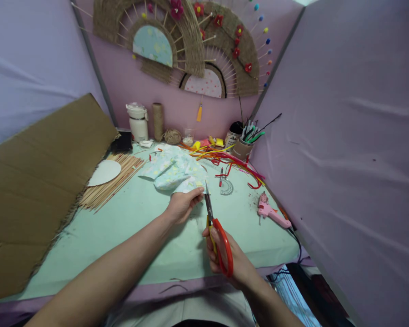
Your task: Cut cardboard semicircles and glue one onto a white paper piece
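Observation:
My left hand (186,204) pinches the near right edge of a light blue floral cloth (170,170), which lies rumpled across the middle of the table. In my right hand (221,254) is a pair of scissors (225,247) with red and yellow handles. Its blades point away from me, their tips beside the cloth's edge just right of my left fingers. Whether the blades touch the cloth I cannot tell. Beyond the blades lie a clear protractor (226,186) and a small red compass (221,177).
Left are a large cardboard sheet (47,181), thin wooden sticks (117,181) and a white paper oval (105,172). A pink glue gun (272,213) rests at right. Behind are red and yellow pipe cleaners (238,161), a twine roll (158,121), a white jar (137,122) and a pen can (242,147).

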`<state>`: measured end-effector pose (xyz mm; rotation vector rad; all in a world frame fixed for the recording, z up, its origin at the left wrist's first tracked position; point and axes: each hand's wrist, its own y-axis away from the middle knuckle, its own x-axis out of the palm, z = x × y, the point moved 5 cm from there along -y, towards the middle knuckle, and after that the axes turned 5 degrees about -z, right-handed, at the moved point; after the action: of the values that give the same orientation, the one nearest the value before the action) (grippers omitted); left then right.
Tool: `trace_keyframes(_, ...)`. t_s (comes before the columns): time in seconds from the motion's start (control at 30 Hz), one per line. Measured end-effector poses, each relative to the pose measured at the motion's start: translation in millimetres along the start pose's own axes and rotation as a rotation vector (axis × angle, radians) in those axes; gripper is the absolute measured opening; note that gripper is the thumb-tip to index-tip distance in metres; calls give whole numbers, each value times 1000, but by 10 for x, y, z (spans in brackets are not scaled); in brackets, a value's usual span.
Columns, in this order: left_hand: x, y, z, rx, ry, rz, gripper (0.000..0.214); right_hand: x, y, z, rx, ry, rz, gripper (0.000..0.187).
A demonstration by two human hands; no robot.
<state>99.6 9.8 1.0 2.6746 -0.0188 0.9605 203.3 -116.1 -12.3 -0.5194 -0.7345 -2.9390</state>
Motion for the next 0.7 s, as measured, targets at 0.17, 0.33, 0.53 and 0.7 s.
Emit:
trace_keyframes(0.17, 1, -2, -1, -9, 4, 0, 28, -10, 1, 1, -4, 41, -1, 57)
trace_keyframes(0.33, -4, 2, 8, -18, 9, -12, 31, -26, -20, -6, 12, 51, -28, 55)
trace_keyframes(0.53, -35, 6, 16, -13, 0, -25, 33, -76, -67, -65, 15, 115, -26, 54)
trace_keyframes(0.7, -52, 9, 11, 3, -21, -27, 36, -70, -58, -52, 5, 130, -41, 53)
